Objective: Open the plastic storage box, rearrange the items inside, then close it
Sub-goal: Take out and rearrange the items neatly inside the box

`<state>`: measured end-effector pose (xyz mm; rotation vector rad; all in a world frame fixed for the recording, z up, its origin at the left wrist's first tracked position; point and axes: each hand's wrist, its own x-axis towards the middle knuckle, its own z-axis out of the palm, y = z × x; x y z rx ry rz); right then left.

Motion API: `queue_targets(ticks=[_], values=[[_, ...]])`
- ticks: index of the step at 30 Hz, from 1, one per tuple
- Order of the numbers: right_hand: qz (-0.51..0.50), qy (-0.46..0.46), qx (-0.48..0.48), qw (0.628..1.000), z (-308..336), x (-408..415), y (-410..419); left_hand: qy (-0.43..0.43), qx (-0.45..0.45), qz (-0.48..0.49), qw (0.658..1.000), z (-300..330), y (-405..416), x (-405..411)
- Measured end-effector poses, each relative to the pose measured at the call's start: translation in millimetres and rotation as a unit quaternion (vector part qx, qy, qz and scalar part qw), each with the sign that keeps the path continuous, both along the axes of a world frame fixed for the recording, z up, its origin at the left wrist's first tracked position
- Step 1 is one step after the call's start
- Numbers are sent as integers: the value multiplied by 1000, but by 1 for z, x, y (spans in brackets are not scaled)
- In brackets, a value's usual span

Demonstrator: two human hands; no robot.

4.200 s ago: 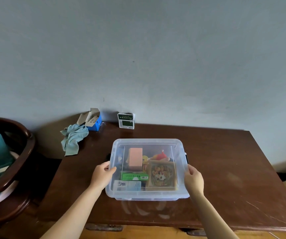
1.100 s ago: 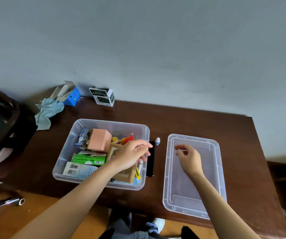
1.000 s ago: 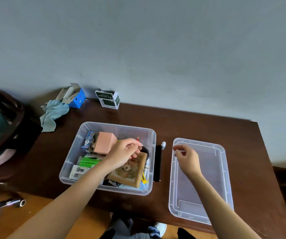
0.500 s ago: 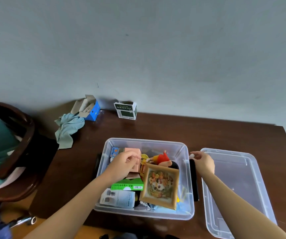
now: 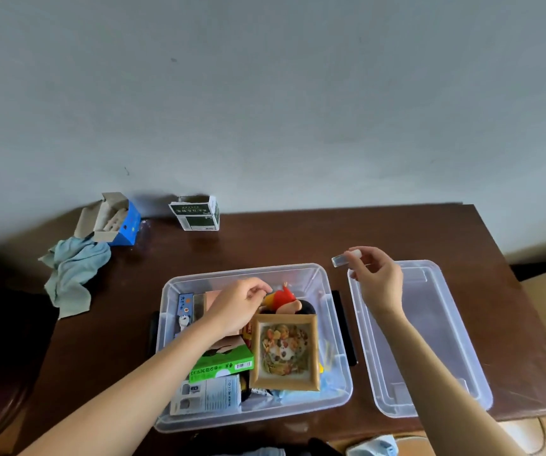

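Right hand (image 5: 376, 278) is pinching a small clear vial (image 5: 344, 259) above the desk (image 5: 396, 232); left hand (image 5: 238, 307), fingers curled, is reaching into the open storage box (image 5: 337, 383), grasp unclear.

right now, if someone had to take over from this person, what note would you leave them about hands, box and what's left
Left hand: inside the open storage box, fingers curled at the red toy figure; whether it has a grip on it is unclear.
Right hand: raised between box and lid, pinching a small clear vial.
Lid: off, lying on the table to the right of the box.
In the box: framed picture, green carton, white packet, pink box mostly hidden under the left hand.
Done: box opened.
Left: finish rearranging, place the vial, put the lid back on.
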<state>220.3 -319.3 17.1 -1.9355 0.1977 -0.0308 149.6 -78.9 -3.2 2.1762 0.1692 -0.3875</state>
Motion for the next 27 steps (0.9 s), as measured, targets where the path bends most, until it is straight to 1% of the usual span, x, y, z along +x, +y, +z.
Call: queue_targets(ticks=[2,6,10,12,14,16,18,20,23,25,27], values=[[45,-5,13,999,5,-3,5,4,19,-13,1000,-7,-8,4],[147,19,18,989,4,-8,18,9,104,-82,991,-18,-19,15],[177,36,2,984,-2,-7,27,47,170,-182,967,-27,-30,26],[189,39,-17,981,-4,-5,29,82,166,-196,963,-30,-30,30],[201,43,-34,978,-5,-3,29,113,143,-196,964,-32,-30,35],[216,49,-55,974,-8,-2,29,131,128,-196,963,-33,-30,38],[231,48,-93,967,-12,-2,29,138,132,-205,960,-33,-29,38],[236,46,-131,962,-16,-1,29,136,143,-226,954,-32,-27,39],[239,47,-151,958,-19,0,29,121,171,-231,950,-28,-24,39],[243,44,-159,956,-20,1,31,86,198,-211,953,-24,-21,35],[239,40,-162,957,-20,1,31,33,217,-171,961,-20,-17,28]])
